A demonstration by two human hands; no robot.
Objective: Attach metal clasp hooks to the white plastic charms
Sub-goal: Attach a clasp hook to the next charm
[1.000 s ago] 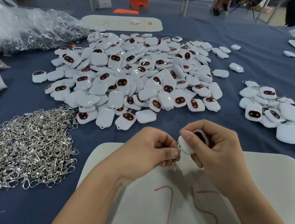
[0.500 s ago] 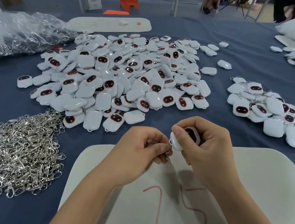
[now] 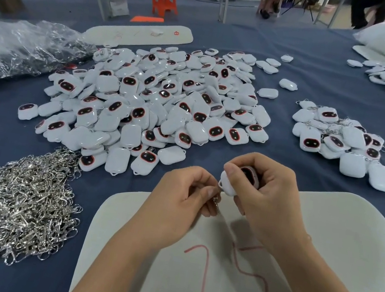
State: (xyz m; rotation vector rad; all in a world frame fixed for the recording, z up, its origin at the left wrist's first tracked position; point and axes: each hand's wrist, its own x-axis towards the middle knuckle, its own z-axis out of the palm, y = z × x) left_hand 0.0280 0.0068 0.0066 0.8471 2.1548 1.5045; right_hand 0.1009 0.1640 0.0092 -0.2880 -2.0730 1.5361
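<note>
Hands meet over the white board [image 3: 323,246] marked 25. We see the right hand [image 3: 267,197] gripping a white charm [image 3: 228,185], the left hand [image 3: 181,200] pinching a metal clasp hook [image 3: 215,201] at the charm's loop. Loose charm heap [image 3: 157,103] beyond on the blue table [image 3: 315,72]; hook pile [image 3: 7,211] left; finished charms [image 3: 341,141] right.

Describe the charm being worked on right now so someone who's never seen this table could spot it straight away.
Start at the white board with a red 25 on it at the near edge of the blue table. Just above its far edge two hands meet; the white charm sits in the right hand, while the left hand pinches a metal clasp hook against it. It is the only charm held off the table; all the others lie in piles.
</note>
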